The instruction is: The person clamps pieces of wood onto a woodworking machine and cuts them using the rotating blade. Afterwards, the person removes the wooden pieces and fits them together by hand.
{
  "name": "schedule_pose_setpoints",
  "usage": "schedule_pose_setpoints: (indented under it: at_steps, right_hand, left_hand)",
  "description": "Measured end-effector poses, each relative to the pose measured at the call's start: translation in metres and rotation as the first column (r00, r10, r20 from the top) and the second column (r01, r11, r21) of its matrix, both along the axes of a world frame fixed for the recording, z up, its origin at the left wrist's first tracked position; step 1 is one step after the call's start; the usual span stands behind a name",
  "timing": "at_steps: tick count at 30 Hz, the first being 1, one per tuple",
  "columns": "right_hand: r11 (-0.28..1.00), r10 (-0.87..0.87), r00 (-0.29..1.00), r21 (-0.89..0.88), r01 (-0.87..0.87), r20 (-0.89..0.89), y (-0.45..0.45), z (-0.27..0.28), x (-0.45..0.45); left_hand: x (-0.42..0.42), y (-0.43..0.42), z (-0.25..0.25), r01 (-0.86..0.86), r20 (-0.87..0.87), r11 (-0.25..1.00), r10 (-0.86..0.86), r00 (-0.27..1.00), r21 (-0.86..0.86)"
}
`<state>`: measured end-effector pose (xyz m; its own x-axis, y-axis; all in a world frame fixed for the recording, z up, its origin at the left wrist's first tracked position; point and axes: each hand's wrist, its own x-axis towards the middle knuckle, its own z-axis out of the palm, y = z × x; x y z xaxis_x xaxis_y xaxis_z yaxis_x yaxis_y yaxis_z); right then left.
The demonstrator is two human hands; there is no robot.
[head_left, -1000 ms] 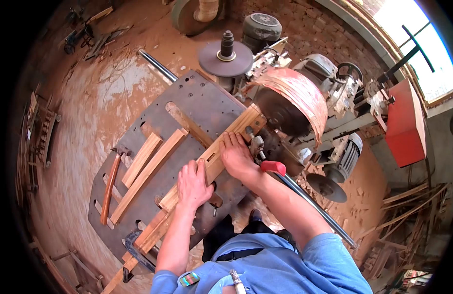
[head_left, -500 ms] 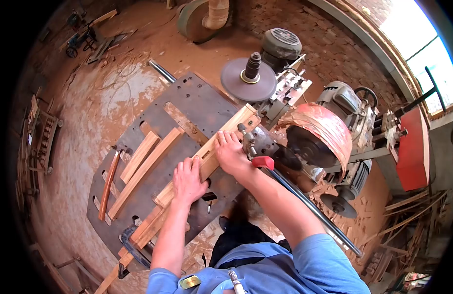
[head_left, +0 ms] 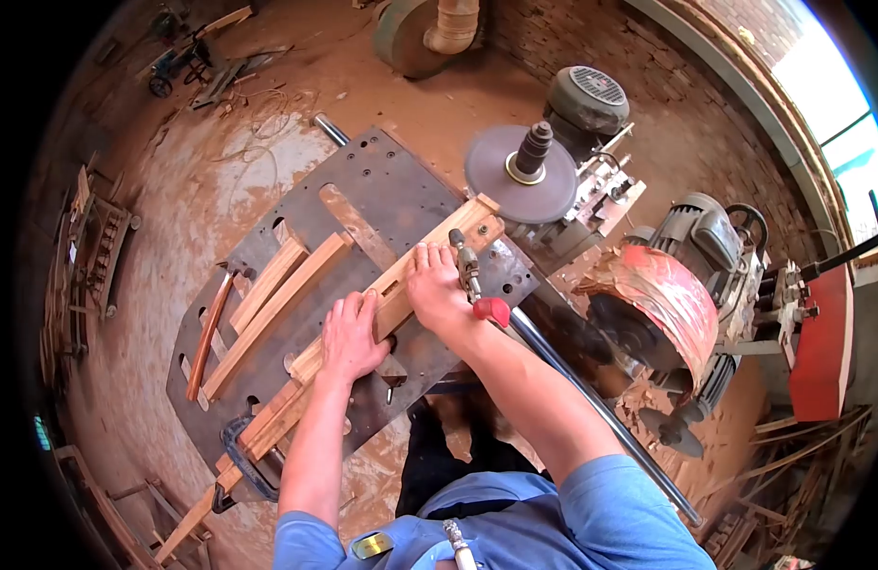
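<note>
Though slotted, bar (wooden) beneath each grip

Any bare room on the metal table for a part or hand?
Bare: metal table's far end, either side of the long slot; also a narrower strip between the longer loose stick and the board under both hands. Crowded: hammer and shorter stick at left; red-handled clamp by the right hand.

No readable text — no labels, brands, numbers or signs legible anywhere, chest badge too small
</note>
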<state>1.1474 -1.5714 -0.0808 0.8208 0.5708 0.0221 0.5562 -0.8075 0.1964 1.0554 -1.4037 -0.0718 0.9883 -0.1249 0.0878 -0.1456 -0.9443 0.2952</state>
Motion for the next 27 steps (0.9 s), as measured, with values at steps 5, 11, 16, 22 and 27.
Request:
schedule_pose_setpoints:
  at_steps: [5,11,16,22,27]
  right_hand:
    - [1.000,0.019,1.000,-0.005,-0.019,-0.023,0.024,-0.010,0.027]
    - [0.997,0.024,0.998,-0.074,-0.028,-0.062,0.056,0.007,0.064]
    - [1.000,0.009,0.999,0.009,-0.009,-0.040,0.085,-0.003,0.092]
    - [0.906,0.100,0.995,0.412,-0.097,0.014,0.094,0.003,0.061]
    - [0.885,0.097,0.982,0.466,-0.009,-0.165,0.098,0.006,0.034]
  left_hand:
    - [0.023,0.023,0.004,-0.007,-0.023,1.000,0.007,1.000,0.019]
    - [0.060,0.061,0.003,-0.005,-0.027,1.000,0.006,1.000,0.007]
    - [0.101,0.107,-0.007,-0.150,-0.136,0.973,0.127,0.982,-0.176]
    - [0.156,0.125,0.023,-0.253,-0.502,0.966,0.192,0.843,-0.057]
    - [0.168,0.143,0.030,-0.165,-0.354,0.982,0.123,0.927,-0.089]
